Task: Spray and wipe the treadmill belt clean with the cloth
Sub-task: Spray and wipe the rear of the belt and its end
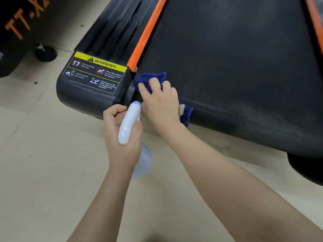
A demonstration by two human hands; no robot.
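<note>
At the frame's centre, a blue cloth (150, 79) is being pressed onto the treadmill belt (236, 58) corner by the right hand (160, 103), fingers (154, 84) curled over it. A spray bottle (128, 123) is being gripped by the left hand (122, 135), below the warning label (95, 72).

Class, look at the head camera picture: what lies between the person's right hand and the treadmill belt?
In the head view, the blue cloth lies bunched between the right hand and the near corner of the treadmill belt; the fingers press on it.

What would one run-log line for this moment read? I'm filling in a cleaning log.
phase: wiping | right hand: presses blue cloth on belt rear corner | left hand: holds spray bottle above floor
</note>
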